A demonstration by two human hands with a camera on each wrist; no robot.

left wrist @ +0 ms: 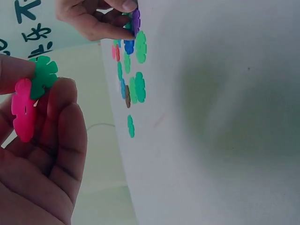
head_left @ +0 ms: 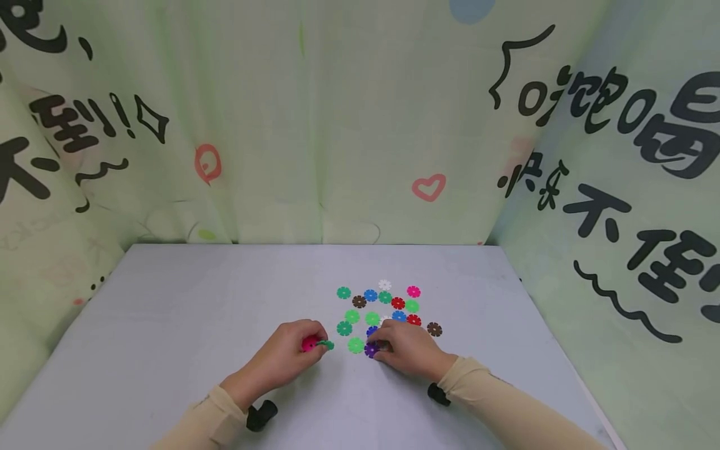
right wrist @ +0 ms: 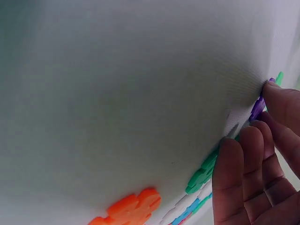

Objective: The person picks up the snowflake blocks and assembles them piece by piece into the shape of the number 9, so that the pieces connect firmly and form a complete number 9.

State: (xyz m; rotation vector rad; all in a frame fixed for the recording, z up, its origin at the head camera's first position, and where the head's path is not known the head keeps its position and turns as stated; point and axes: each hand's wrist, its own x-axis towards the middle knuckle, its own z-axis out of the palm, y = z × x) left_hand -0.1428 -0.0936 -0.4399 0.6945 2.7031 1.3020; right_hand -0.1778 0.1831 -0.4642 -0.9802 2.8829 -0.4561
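My left hand (head_left: 288, 351) pinches a pink snowflake disc (left wrist: 23, 111) and a green snowflake disc (left wrist: 45, 75), held raised off the table. In the left wrist view the two notched discs meet at an angle, their edges slotted together or touching; the join is partly hidden by fingers. My right hand (head_left: 409, 349) is low at the near side of the scattered discs. Its thumb and a finger pinch a purple snowflake disc (right wrist: 257, 108) at table level. A dark blue disc (head_left: 372, 331) lies just beyond the purple one, partly behind the fingers.
Several loose discs lie flat beyond my right hand, among them a light green disc (head_left: 355, 345), a brown disc (head_left: 434, 329) and a pink disc (head_left: 413, 291). In the right wrist view an orange disc (right wrist: 133, 208) lies nearby. The white table (head_left: 185, 300) meets printed curtains (head_left: 360, 125).
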